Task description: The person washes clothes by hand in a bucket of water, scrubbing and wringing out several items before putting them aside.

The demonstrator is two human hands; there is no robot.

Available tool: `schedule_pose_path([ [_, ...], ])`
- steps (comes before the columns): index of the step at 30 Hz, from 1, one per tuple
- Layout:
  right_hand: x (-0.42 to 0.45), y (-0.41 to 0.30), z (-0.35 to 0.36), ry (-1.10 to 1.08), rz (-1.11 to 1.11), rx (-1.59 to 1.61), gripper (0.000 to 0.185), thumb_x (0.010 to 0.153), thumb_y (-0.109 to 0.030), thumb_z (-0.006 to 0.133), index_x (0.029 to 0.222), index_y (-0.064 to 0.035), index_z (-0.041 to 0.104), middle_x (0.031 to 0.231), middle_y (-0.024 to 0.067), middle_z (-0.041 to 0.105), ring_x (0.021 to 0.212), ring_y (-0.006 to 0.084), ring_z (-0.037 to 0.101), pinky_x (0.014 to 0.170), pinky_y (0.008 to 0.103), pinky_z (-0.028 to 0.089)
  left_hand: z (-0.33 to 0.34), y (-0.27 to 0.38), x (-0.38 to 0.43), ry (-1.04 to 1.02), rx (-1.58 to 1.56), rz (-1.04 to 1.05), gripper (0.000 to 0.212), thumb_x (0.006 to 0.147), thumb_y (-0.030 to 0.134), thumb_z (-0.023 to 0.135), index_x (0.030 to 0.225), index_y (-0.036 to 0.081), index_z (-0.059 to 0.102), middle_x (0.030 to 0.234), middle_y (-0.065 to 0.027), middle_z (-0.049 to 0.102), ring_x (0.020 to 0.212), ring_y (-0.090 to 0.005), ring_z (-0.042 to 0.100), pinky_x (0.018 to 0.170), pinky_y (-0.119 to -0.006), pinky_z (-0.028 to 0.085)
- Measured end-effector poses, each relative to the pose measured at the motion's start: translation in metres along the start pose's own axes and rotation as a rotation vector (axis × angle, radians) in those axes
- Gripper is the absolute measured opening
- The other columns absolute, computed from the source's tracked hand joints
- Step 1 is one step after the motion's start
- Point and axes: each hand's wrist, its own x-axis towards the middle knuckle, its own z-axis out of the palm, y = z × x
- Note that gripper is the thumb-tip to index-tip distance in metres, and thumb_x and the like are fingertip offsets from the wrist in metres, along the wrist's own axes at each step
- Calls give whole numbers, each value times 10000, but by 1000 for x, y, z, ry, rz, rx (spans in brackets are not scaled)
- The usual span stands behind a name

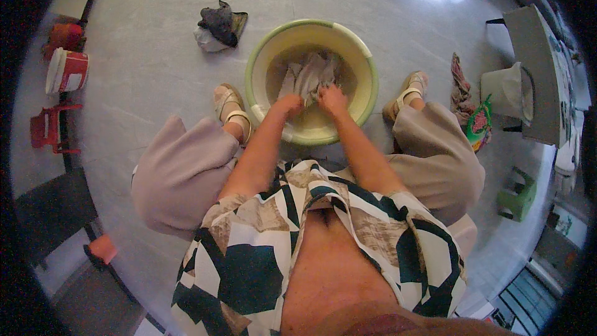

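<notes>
Between my feet on the tiled floor stands a round yellow plastic basin (311,23) with a green rim and cloudy water inside. A light greyish cloth (308,72) lies partly in the water. My left hand (290,105), at the basin's left side, is closed on the near left edge of the cloth. My right hand (332,99) grips the cloth a little to the right, its fingers bunched in the fabric. Both hands are inside the basin, a short gap apart. The fingertips are partly hidden by the hands and cloth.
Dark and white crumpled cloths (219,28) lie on the floor beyond the basin at left. On the right are a twisted cloth (460,86), a green packet (480,125), a white bin (501,91) and a green stool (517,196). A red-and-white bucket (73,72) stands far left.
</notes>
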Motion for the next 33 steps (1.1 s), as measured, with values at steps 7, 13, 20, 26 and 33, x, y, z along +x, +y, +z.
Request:
schedule_pose_path([
  [7,25,-35,-47,-114,-136,665,129,710,-169,472,755,-57,517,626,46,492,681,168,508,609,286,399,-16,-21,11,621,-480,-256,293,686,278,488,875,65,559,834,-151,563,786,-301,532,686,-360,413],
  [13,23,-55,-109,-269,-258,1959,97,688,-153,450,679,-56,453,659,18,489,590,133,469,533,274,390,-23,-43,20,491,-1522,-317,431,714,416,487,980,78,488,910,-105,545,805,-252,528,673,-403,427],
  [20,17,-31,-65,-169,307,1895,313,761,-371,436,883,-83,451,868,101,514,782,219,511,705,387,407,-18,-29,22,622,-1790,-3,429,647,355,601,939,64,482,837,-74,539,726,-193,536,575,-317,459],
  [26,21,17,5,-486,380,2152,541,740,-503,426,1110,-115,356,1019,90,440,896,211,454,750,396,378,-32,82,7,548,-948,-11,424,571,326,614,871,38,532,862,-140,547,763,-260,548,664,-333,434],
  [33,42,33,12,-731,-198,2352,385,778,-451,400,915,-105,498,850,32,521,783,176,502,675,319,424,-47,126,-20,680,-519,-39,388,619,374,524,827,47,551,827,-192,542,766,-349,525,674,-388,418],
])
